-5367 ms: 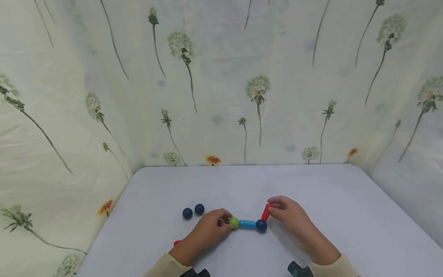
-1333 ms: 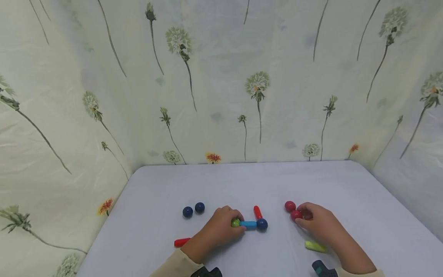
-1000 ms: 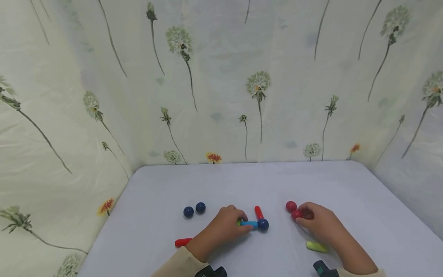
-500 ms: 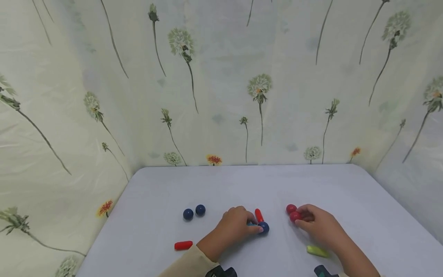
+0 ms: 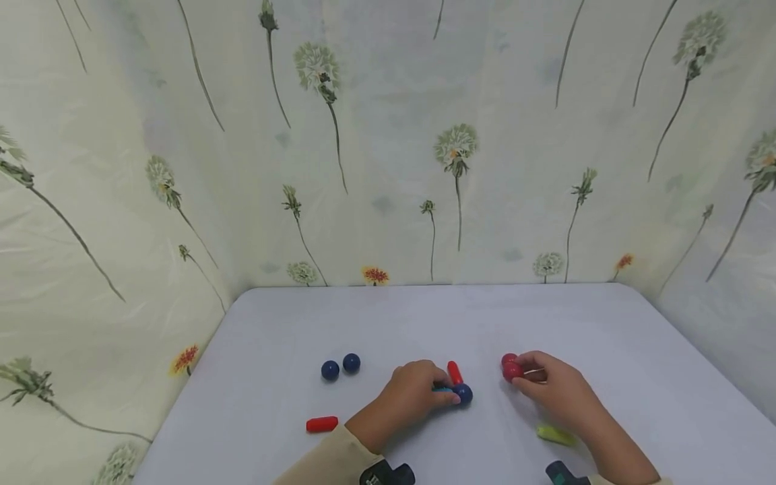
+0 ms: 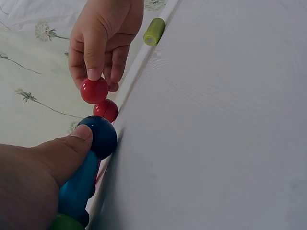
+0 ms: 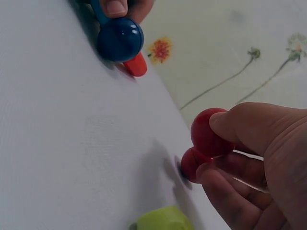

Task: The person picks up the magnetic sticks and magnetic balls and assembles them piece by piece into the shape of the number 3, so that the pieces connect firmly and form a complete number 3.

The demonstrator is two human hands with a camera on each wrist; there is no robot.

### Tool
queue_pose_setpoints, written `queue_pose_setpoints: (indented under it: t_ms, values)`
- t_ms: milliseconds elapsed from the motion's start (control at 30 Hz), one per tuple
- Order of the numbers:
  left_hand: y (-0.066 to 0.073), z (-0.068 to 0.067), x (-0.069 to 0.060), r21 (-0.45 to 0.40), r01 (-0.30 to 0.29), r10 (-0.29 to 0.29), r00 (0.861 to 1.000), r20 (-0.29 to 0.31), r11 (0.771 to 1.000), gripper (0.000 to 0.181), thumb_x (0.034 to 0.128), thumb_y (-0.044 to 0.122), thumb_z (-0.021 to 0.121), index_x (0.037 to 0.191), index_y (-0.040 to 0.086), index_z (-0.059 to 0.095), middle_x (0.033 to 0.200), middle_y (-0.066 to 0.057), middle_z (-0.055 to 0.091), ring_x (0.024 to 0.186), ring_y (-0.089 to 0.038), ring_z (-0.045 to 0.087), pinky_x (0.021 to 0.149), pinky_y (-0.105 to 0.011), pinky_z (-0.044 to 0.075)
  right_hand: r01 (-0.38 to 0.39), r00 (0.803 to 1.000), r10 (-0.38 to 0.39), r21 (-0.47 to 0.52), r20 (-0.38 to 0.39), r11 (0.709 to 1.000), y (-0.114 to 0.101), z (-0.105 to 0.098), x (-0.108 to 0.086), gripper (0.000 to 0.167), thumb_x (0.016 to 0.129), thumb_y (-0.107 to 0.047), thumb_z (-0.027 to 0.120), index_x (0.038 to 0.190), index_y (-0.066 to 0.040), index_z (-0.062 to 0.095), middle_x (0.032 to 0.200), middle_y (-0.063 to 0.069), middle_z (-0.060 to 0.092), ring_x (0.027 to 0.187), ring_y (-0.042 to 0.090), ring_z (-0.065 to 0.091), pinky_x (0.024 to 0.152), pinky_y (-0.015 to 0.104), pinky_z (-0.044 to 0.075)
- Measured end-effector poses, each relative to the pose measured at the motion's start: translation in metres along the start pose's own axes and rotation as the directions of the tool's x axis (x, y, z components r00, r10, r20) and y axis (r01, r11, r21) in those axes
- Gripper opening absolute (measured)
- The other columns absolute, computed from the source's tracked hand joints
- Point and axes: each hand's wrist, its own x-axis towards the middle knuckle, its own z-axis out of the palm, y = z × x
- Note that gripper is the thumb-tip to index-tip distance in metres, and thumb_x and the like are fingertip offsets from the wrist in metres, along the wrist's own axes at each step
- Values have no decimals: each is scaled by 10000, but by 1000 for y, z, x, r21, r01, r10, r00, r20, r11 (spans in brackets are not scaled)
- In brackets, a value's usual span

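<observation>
Head view: right-hand grip (image 5: 554,384) is pinching a red ball (image 5: 512,372)!
Left-hand grip (image 5: 415,389) is holding a dark blue ball (image 5: 465,395) with its blue rod (image 6: 77,189); another red ball (image 6: 106,110) is showing just beside the first, over the counter (image 5: 279,330).

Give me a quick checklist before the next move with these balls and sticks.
1. Left hand holding a dark blue ball: ok, thumb on it.
2. Right hand gripping a red ball: ok.
3. Other red ball clear of it: cannot tell, they overlap in view.
4. Nearest red stick attached to the held dark blue ball: cannot tell.
5. Held red ball apart from the held dark blue one: ok.
</observation>
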Motion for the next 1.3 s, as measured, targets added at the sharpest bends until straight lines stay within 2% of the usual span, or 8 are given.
queue_pose_setpoints:
  t_ms: [267, 467, 667, 867, 1100, 1300]
  values:
    - [0, 0, -2, -22, -1, 0, 1000, -12, 1000, 241, 866, 461, 843, 1035, 291, 823, 899, 192, 694, 915, -11, 613, 877, -353, 467, 13, 1000, -14, 63, 6, 998, -13, 11, -3, 496, 920, -341, 817, 1310, -84, 651, 1249, 79, 710, 1150, 292, 694, 916, 474, 602]
    - [-1, -1, -3, -38, -25, 24, 999, -23, 999, 228, 859, 436, 857, 1030, 288, 825, 894, 193, 699, 904, -1, 617, 874, -336, 479, 33, 999, -33, 93, -6, 995, -22, 22, -7, 429, 926, -295, 809, 1282, -106, 660, 1225, 64, 730, 1125, 273, 711, 905, 468, 606]
    - [0, -2, -4, -47, -21, 20, 1000, -17, 999, 241, 862, 423, 858, 1058, 287, 823, 910, 191, 697, 919, -6, 618, 884, -333, 486, 41, 999, -38, 130, -24, 991, -27, 31, -8, 401, 932, -260, 801, 1277, -110, 662, 1210, 63, 737, 1119, 286, 719, 870, 444, 619]
    - [-1, -2, -6, -59, -12, 12, 1000, -14, 998, 260, 864, 428, 856, 1081, 290, 818, 929, 194, 688, 909, -1, 605, 869, -306, 496, 29, 999, -26, 117, -29, 993, -27, 36, -4, 400, 947, -244, 783, 1301, -108, 656, 1243, 77, 733, 1158, 308, 707, 888, 451, 614]
    - [-1, -1, -5, -95, -9, 9, 1000, -4, 995, 215, 858, 386, 870, 1045, 291, 824, 893, 191, 663, 858, 12, 579, 828, -264, 495, -22, 999, 25, 92, -24, 995, -30, 34, 0, 451, 974, -295, 747, 1373, -129, 618, 1299, 96, 713, 1213, 310, 672, 924, 471, 601]
    - [1, -3, -6, -94, 6, -6, 1000, 4, 996, 220, 862, 385, 866, 1059, 299, 822, 906, 193, 668, 875, 10, 586, 845, -274, 501, 13, 999, -9, 113, -36, 993, -32, 35, 6, 450, 988, -292, 730, 1393, -136, 610, 1329, 100, 702, 1240, 308, 668, 976, 495, 577]
